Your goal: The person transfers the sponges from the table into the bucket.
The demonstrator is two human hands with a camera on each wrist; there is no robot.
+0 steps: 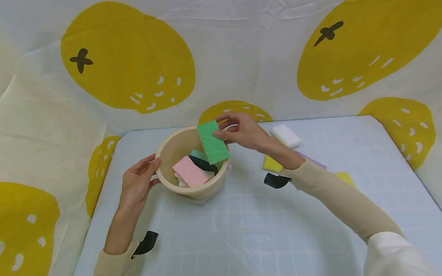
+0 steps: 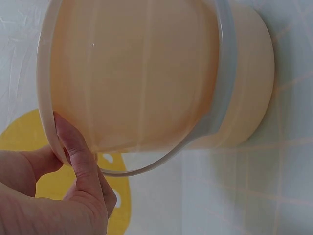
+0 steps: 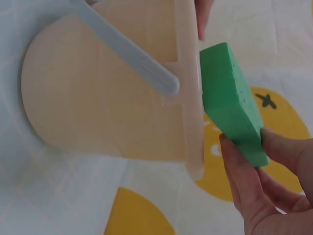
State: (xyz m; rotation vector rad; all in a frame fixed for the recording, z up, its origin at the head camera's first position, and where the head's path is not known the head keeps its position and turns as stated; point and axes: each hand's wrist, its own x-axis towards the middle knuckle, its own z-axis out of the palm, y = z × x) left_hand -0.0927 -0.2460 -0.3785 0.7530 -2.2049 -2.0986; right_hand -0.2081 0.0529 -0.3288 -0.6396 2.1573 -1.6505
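My left hand (image 1: pixel 138 175) had the rim of the cream bucket (image 1: pixel 194 193) pinched between thumb and fingers, on its left side, which I judge steadied it on the counter (image 1: pixel 226 246). My right hand (image 1: pixel 243 130) pinched the green sponge (image 1: pixel 212 142) near its upper end, thumb on one side and fingers on another, and that grip left most of the block free to tilt downward over the right part of the bucket's mouth. Its lower edge came close to the rim (whether the two touched, I couldn't tell). Inside, a pink sponge (image 1: pixel 190 171) lay aslant on top, with white pieces (image 1: pixel 181 182) showing beneath it, and a dark piece (image 1: pixel 203 164) and a teal one (image 1: pixel 199 155) just beside; they leaned on each other, I suppose because the bucket narrowed around them. The pale handle (image 3: pixel 127 54) hung down against the outer wall, which left the mouth unobstructed. Over to the right, a white block (image 1: pixel 285 135), a yellow piece (image 1: pixel 271 164), a purple one (image 1: pixel 316 162) and a second yellow piece (image 1: pixel 345 178) lay on the counter, the last three partly hidden by my arm, apparently within easy reach.
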